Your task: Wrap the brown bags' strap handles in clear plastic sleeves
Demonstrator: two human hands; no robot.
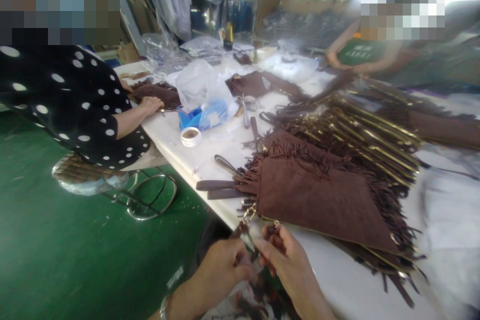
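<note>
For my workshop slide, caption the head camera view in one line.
Left hand and right hand near gold clasps, beside brown fringed bags stacked on a white table.

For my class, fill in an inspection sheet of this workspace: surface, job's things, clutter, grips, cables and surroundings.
Surface: white table, crowded towards the right.
Job's things: brown fringed bags, stacked, some gold-edged; gold clasp near the fingertips.
Clutter: clear plastic bag, blue item, round white-rimmed item.
Grips: left grip and right grip close together at the near edge; what they hold is too blurred to tell.
Cables: nothing seen.
Surroundings: green floor, stool, person in polka dots at left, another person's forearms opposite.
</note>
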